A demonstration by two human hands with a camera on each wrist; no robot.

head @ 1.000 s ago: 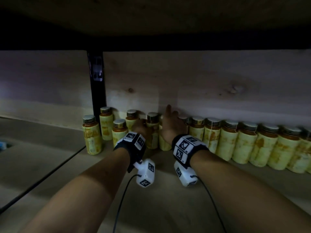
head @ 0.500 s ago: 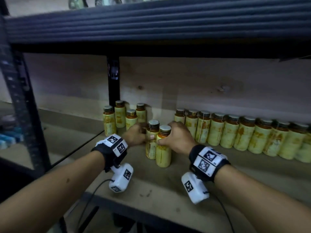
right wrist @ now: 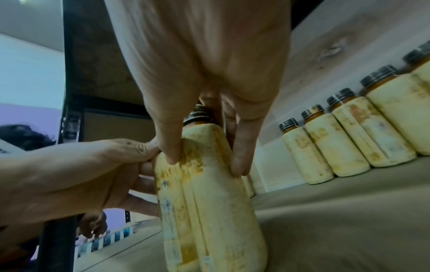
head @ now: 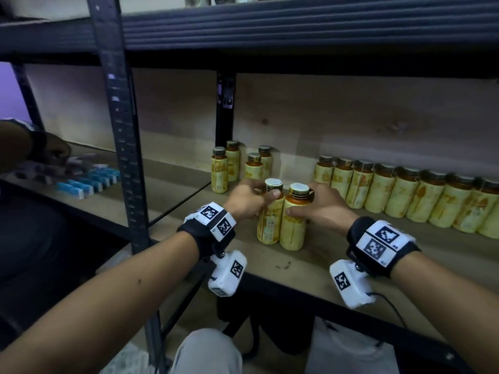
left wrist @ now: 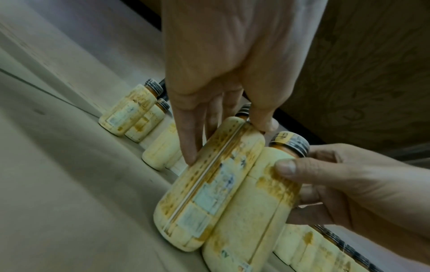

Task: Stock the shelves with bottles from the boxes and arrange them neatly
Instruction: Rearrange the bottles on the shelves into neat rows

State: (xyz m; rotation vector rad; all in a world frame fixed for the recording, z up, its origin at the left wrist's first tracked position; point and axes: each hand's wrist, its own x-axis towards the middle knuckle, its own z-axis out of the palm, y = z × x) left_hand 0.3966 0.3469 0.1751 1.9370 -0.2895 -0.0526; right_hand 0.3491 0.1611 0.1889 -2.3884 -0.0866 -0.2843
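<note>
Two yellow-labelled bottles with dark caps stand side by side in the middle of the wooden shelf board (head: 337, 260). My left hand (head: 251, 197) grips the left bottle (head: 268, 220) at its shoulder, thumb in front. My right hand (head: 324, 206) grips the right bottle (head: 293, 228) just below its cap. In the left wrist view the left hand's fingers (left wrist: 186, 132) lie along the left bottle (left wrist: 209, 184), beside the right bottle (left wrist: 251, 220). In the right wrist view my right hand (right wrist: 204, 128) clasps its bottle (right wrist: 209, 211).
A long row of like bottles (head: 405, 195) lines the back wall at right, with a small cluster (head: 237, 168) at left and a gap between them. A black upright post (head: 121, 130) stands left. Another person's hand (head: 51, 152) works over blue boxes (head: 89, 182).
Both hands have drawn two bottles out of the back row toward the shelf's front, leaving a gap in the row. The head view has pulled back from under the upper shelf.
</note>
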